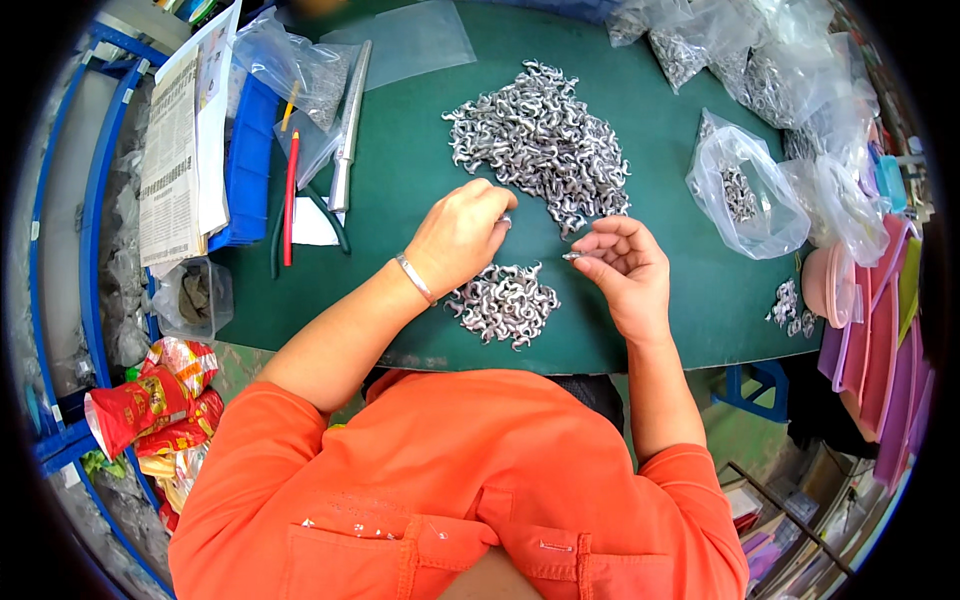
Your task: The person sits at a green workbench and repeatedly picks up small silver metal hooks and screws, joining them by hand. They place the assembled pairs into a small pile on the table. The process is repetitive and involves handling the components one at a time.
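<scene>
A large heap of small curved silver metal pieces lies on the green tabletop. Closer to me is a smaller pile of the same kind of pieces. Between the two, my left hand has its fingers curled, with a bit of a silver piece showing at the fingertips. To the right, my right hand pinches another small silver metal piece between thumb and forefinger. The hands are apart, on either side of the small pile's far edge.
At the left stand a blue bin, a red pencil-like stick, a silver knife-like tool and dark-handled pliers. On the right, an opened plastic bag holds more pieces, near a pink tub. Filled bags crowd the far right.
</scene>
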`<state>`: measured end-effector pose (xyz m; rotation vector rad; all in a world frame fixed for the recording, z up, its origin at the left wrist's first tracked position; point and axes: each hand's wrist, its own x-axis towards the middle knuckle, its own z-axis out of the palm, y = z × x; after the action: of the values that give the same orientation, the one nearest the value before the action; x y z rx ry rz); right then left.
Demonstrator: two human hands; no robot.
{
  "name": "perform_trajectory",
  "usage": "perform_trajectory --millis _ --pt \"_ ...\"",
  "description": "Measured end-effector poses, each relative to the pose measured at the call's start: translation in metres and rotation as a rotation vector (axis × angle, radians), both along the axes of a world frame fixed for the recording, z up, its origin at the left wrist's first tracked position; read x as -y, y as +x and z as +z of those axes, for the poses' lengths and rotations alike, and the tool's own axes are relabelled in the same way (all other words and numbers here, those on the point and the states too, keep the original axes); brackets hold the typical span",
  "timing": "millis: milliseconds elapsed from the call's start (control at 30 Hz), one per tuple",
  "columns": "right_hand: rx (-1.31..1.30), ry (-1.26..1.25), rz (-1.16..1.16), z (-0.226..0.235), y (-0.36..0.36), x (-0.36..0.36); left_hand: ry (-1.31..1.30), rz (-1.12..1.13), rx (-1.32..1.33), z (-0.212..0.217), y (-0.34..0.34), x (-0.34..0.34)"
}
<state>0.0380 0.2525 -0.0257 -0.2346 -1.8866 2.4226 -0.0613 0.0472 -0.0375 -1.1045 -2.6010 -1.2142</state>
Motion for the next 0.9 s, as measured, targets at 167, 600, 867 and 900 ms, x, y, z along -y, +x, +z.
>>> perform_trajectory --millis 167,600,867,900 --pt "-0.010 -0.143 0.075 0.001 0.005 -0.002 0.119 -0.089 0.226 0.015 0.008 0.002" --pt "-0.163 -0.073 0.101 0.006 0.009 0.009 0.841 -0.201 1.076 0.022 0.039 0.005" --pt "-0.214 0.003 0.142 0.018 0.012 0.012 0.922 -0.243 1.092 0.018 0.043 0.007" --pt "-0.219 0.011 0.147 0.020 0.012 0.012 0.929 -0.245 1.100 0.018 0.043 0.008"
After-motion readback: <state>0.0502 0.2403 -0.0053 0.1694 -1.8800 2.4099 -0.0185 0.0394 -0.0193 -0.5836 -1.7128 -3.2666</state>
